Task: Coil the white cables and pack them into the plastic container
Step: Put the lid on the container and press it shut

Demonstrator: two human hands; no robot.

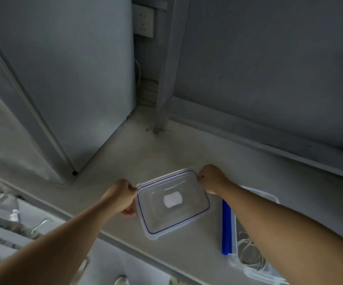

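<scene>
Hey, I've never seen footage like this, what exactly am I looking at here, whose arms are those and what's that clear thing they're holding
This is one picture from a wide-angle camera worn on a person's head, looking forward and down, so the two bare arms reaching in from the bottom are the wearer's own. No machine is involved.

The left hand and the right hand grip opposite edges of a clear plastic lid with a blue seal line, held over a pale counter.

To the right, partly under the right forearm, sits the plastic container with a blue clip on its side. Coiled white cables already lie inside it.

A grey cabinet or appliance stands at the left, and a wall socket is at the back.
</scene>
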